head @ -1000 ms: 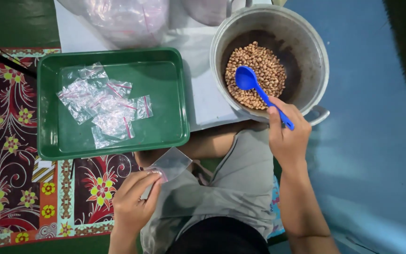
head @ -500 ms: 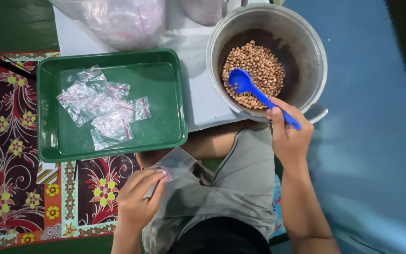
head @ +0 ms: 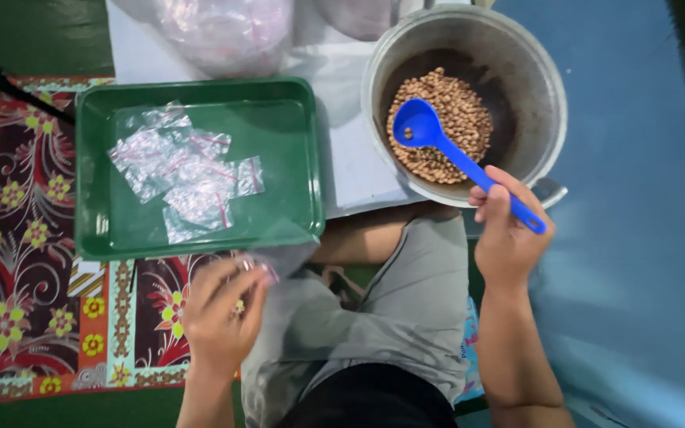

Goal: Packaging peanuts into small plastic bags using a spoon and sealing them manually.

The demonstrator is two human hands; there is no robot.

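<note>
Lifted since 0.5 s ago, the blue spoon now has its bowl raised over the nuts with only 1 nut or so in it, where before it lay lower against the heap. Its handle runs back into the right hand, whose fingers are closed around the handle's end, just outside the pot rim. Left hand has slid toward the lap; its fingers are pinched on the mouth of a small clear bag, which sticks out beyond the fingertips, just below the green tray. More empty bags lie in that tray, well beyond the left fingertips. Under the left hand lies a flowered mat.
</note>
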